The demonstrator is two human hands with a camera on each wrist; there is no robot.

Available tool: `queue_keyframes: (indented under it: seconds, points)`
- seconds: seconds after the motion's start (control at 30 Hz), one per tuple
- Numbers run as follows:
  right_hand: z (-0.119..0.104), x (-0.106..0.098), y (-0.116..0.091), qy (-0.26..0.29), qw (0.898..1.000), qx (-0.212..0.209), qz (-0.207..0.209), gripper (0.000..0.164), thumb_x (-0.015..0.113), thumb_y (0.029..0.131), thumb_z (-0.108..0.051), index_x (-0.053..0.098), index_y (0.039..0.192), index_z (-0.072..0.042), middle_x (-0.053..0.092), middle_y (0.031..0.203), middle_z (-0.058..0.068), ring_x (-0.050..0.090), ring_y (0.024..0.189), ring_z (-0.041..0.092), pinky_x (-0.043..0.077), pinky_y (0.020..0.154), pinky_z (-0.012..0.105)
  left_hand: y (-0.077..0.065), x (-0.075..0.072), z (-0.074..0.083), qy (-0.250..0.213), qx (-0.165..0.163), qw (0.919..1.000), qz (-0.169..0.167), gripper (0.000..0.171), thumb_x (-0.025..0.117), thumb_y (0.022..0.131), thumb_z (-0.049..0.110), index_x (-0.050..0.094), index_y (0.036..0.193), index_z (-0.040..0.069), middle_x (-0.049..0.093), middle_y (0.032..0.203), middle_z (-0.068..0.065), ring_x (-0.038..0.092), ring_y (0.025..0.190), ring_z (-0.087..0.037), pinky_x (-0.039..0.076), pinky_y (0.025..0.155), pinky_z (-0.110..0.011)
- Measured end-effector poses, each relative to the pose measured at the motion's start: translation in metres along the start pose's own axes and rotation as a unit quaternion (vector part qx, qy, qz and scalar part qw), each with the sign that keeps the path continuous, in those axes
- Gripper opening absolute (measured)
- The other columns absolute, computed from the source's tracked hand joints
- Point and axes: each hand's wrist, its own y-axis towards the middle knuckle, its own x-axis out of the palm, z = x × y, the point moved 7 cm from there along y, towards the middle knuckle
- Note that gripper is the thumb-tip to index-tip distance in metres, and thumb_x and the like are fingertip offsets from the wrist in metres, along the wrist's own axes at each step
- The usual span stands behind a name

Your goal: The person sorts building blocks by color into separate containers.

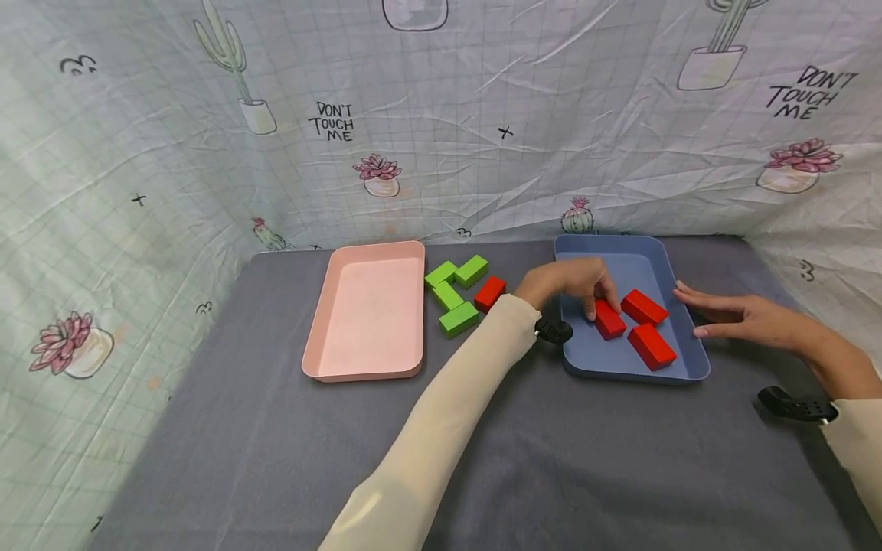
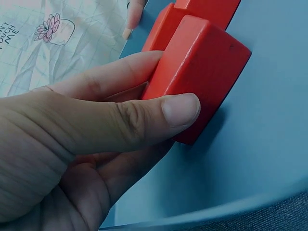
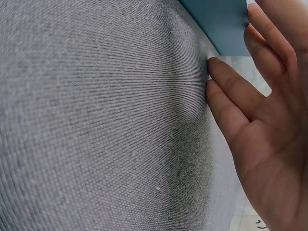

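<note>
Inside the blue tray [image 1: 630, 246], my left hand [image 1: 575, 282] pinches a red block [image 1: 609, 320] between thumb and fingers. The left wrist view shows the thumb laid along one face of that red block [image 2: 207, 67], close over the tray floor. Two more red blocks, one [image 1: 644, 307] behind and one [image 1: 651, 347] in front, lie in the tray to its right. My right hand [image 1: 754, 317] has its fingers extended, with fingertips at the tray's right wall. In the right wrist view, fingers of the right hand [image 3: 260, 130] meet the tray's outer side [image 3: 221, 24].
A pink tray [image 1: 375, 306] stands on the grey cloth at the left. Between the trays lie several green blocks [image 1: 459, 318] and one red block [image 1: 490, 294], close to my left forearm. A patterned curtain [image 1: 448, 115] hangs behind the table.
</note>
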Motion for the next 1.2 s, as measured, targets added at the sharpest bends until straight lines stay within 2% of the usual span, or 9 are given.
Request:
queue_keyframes:
  seconds: [0.3, 0.53, 0.7, 0.77, 0.87, 0.93, 1.0, 1.07, 1.2]
  points:
    - [0.001, -0.001, -0.001, 0.001, 1.0, 0.009, 0.005, 0.071, 0.07, 0.097, -0.021, 0.036, 0.159, -0.021, 0.013, 0.169, 0.002, 0.016, 0.125, -0.027, 0.015, 0.108, 0.08, -0.002, 0.002, 0.006, 0.027, 0.044, 0.9987, -0.006, 0.035, 0.078, 0.084, -0.009, 0.076, 0.116, 0.004, 0.072, 0.118, -0.003, 0.06, 0.105, -0.01, 0.048, 0.091, -0.011]
    - [0.002, 0.0, -0.003, 0.002, 1.0, 0.009, 0.001, 0.071, 0.069, 0.098, -0.022, 0.035, 0.16, -0.019, 0.012, 0.168, 0.014, 0.009, 0.146, -0.007, 0.014, 0.106, 0.082, -0.011, 0.009, 0.01, 0.106, 0.068, 0.9919, -0.016, 0.052, 0.076, 0.089, -0.001, 0.064, 0.138, 0.009, 0.063, 0.138, -0.001, 0.054, 0.122, -0.009, 0.043, 0.1, -0.011]
    - [0.004, 0.0, -0.001, 0.001, 1.0, 0.009, 0.003, 0.071, 0.069, 0.098, -0.021, 0.035, 0.16, -0.02, 0.014, 0.168, -0.003, 0.018, 0.123, -0.027, 0.015, 0.107, 0.082, -0.028, 0.001, 0.007, 0.12, 0.069, 0.99, 0.028, 0.055, 0.072, 0.094, 0.003, 0.057, 0.146, 0.011, 0.055, 0.148, 0.0, 0.048, 0.137, -0.009, 0.038, 0.107, -0.012]
    - [0.004, 0.0, 0.0, 0.0, 1.0, 0.006, 0.001, 0.071, 0.069, 0.098, -0.021, 0.034, 0.16, -0.019, 0.013, 0.168, -0.001, 0.018, 0.123, -0.028, 0.016, 0.106, 0.082, -0.038, -0.004, 0.006, 0.115, 0.072, 0.9895, 0.051, 0.052, 0.069, 0.096, 0.003, 0.056, 0.146, 0.01, 0.055, 0.149, -0.001, 0.05, 0.136, -0.011, 0.039, 0.107, -0.013]
    - [0.004, 0.0, 0.002, -0.003, 1.0, 0.011, -0.003, 0.072, 0.069, 0.098, -0.021, 0.033, 0.16, -0.018, 0.012, 0.169, 0.011, 0.013, 0.142, -0.013, 0.015, 0.105, 0.082, -0.054, -0.01, 0.006, 0.104, 0.081, 0.9872, 0.09, 0.049, 0.065, 0.098, 0.003, 0.056, 0.146, 0.008, 0.056, 0.148, -0.004, 0.054, 0.133, -0.014, 0.042, 0.107, -0.016]
    - [0.003, 0.0, 0.003, -0.006, 1.0, 0.017, -0.004, 0.072, 0.069, 0.098, -0.022, 0.032, 0.16, -0.017, 0.012, 0.168, 0.018, 0.01, 0.154, 0.014, 0.015, 0.104, 0.083, -0.066, -0.015, 0.006, 0.103, 0.083, 0.9841, 0.119, 0.048, 0.064, 0.099, 0.004, 0.055, 0.146, 0.008, 0.057, 0.147, -0.007, 0.057, 0.131, -0.016, 0.045, 0.106, -0.019]
    - [0.002, -0.001, 0.004, -0.011, 1.0, 0.024, -0.007, 0.073, 0.069, 0.098, -0.023, 0.032, 0.16, -0.017, 0.013, 0.167, 0.021, 0.013, 0.152, 0.043, 0.015, 0.103, 0.084, -0.078, -0.019, 0.008, 0.105, 0.081, 0.9802, 0.147, 0.048, 0.065, 0.099, 0.005, 0.056, 0.146, 0.008, 0.059, 0.145, -0.008, 0.058, 0.129, -0.018, 0.047, 0.104, -0.021]
    - [0.001, -0.001, 0.004, -0.013, 1.0, 0.025, -0.009, 0.074, 0.069, 0.097, -0.024, 0.032, 0.16, -0.016, 0.013, 0.166, 0.024, 0.015, 0.146, 0.055, 0.016, 0.102, 0.084, -0.089, -0.023, 0.008, 0.116, 0.074, 0.9751, 0.174, 0.047, 0.066, 0.099, 0.007, 0.057, 0.145, 0.009, 0.06, 0.143, -0.008, 0.06, 0.127, -0.017, 0.048, 0.102, -0.021]
    - [0.001, -0.001, 0.003, -0.007, 1.0, 0.026, -0.009, 0.074, 0.07, 0.096, -0.022, 0.033, 0.16, -0.016, 0.014, 0.165, 0.025, 0.015, 0.145, 0.057, 0.015, 0.103, 0.084, -0.109, -0.029, 0.004, 0.112, 0.073, 0.9642, 0.229, 0.043, 0.065, 0.1, 0.007, 0.059, 0.142, 0.007, 0.062, 0.14, -0.009, 0.062, 0.123, -0.019, 0.047, 0.102, -0.019]
